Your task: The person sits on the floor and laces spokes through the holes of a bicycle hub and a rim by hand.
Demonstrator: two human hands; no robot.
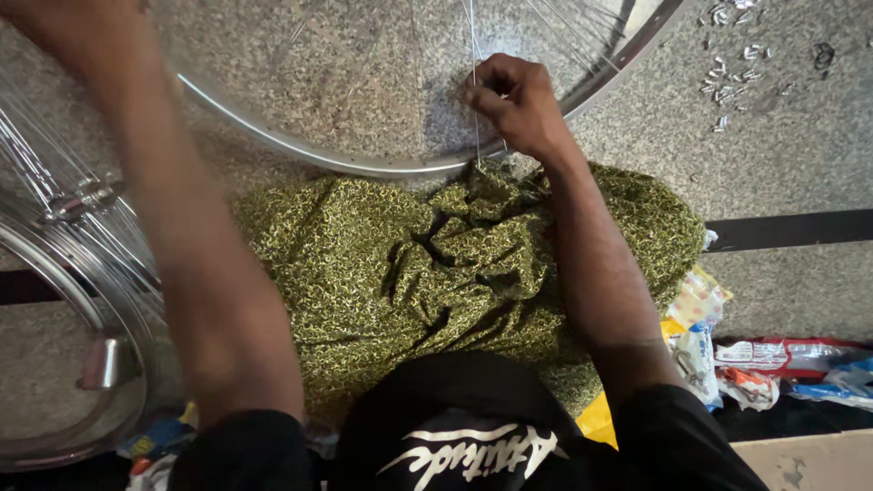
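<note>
Steel rim at top centre, right hand pinching a spoke: best kept straight toward its rim hole, I judge; left hand's state is out of frame.

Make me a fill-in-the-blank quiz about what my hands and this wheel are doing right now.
1. The right hand pinches a thin metal ____ of the wheel.
2. The rim rests against a lap covered in ____ patterned cloth.
3. Small metal bits lie scattered on the ____ at upper right.
4. The left hand is ____ of view, past the top edge.

Missing words: spoke; green; floor; out
</note>
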